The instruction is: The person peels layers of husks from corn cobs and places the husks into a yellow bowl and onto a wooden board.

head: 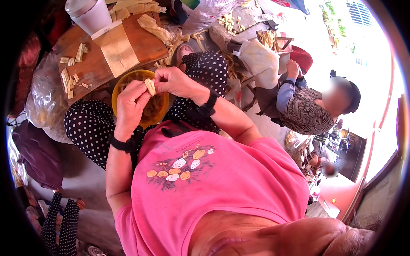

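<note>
Between my two hands is a small pale-yellow folded strip of dried plant material (150,87). My left hand (133,100) grips its lower edge between thumb and fingers. My right hand (177,84) pinches its upper right side with thumb and forefinger. Both hands are above a round yellow basin (165,104), which rests between my knees and holds small pieces that are partly hidden. Beyond the basin, a wooden board (93,48) carries short cut strips (67,81), a flat pale panel (118,52) and a white bucket (93,16).
Loose dried strips (153,28) lie at the board's far edge and on the floor. A clear plastic bag (45,92) stands at the left beside dark purple cloth (38,153). A co-worker (304,108) sits at the right, near a small stool (282,43) bearing strips.
</note>
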A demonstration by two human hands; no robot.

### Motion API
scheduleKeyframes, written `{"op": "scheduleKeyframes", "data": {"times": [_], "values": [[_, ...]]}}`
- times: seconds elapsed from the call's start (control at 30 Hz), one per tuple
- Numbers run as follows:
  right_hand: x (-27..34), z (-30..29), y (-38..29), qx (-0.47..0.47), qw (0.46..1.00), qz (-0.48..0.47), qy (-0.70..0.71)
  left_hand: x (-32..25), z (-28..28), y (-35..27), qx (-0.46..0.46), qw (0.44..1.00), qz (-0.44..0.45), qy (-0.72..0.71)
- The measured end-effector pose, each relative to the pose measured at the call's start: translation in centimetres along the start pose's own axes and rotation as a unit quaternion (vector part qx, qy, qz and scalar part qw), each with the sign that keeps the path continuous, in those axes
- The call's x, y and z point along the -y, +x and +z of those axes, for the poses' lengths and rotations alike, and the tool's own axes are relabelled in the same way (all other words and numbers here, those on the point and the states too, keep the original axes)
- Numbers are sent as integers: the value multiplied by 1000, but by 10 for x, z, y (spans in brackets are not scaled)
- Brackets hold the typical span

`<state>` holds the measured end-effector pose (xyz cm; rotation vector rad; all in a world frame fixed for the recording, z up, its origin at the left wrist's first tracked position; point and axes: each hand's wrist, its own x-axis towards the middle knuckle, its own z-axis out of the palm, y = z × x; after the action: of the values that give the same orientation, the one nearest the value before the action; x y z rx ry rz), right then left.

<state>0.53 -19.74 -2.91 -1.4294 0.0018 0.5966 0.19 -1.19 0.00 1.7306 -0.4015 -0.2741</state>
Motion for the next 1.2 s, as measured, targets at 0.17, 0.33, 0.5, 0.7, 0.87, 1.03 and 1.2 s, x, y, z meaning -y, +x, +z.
{"op": "scheduleKeyframes", "data": {"times": [0.17,0.33,0.5,0.7,0.87,1.03,1.2], "values": [[-2,4,-1,11,1000,-23,-17,10,-5,1,24,987,-100,-122],[5,7,3,3,998,-3,70,23,-5,0,-80,973,-137,-170],[21,-7,4,-14,1000,-13,-7,21,-23,-6,-172,953,-96,-228],[36,-2,-3,-47,985,-89,-143,22,-31,-17,-130,972,-94,-170],[43,10,-1,-33,985,-121,-116,8,-48,-6,-19,983,-140,-113],[41,14,4,-37,958,-161,-233,14,-46,-3,2,986,-150,-77],[44,5,4,-50,958,-127,-251,12,-58,-7,-35,994,-91,45]]}}
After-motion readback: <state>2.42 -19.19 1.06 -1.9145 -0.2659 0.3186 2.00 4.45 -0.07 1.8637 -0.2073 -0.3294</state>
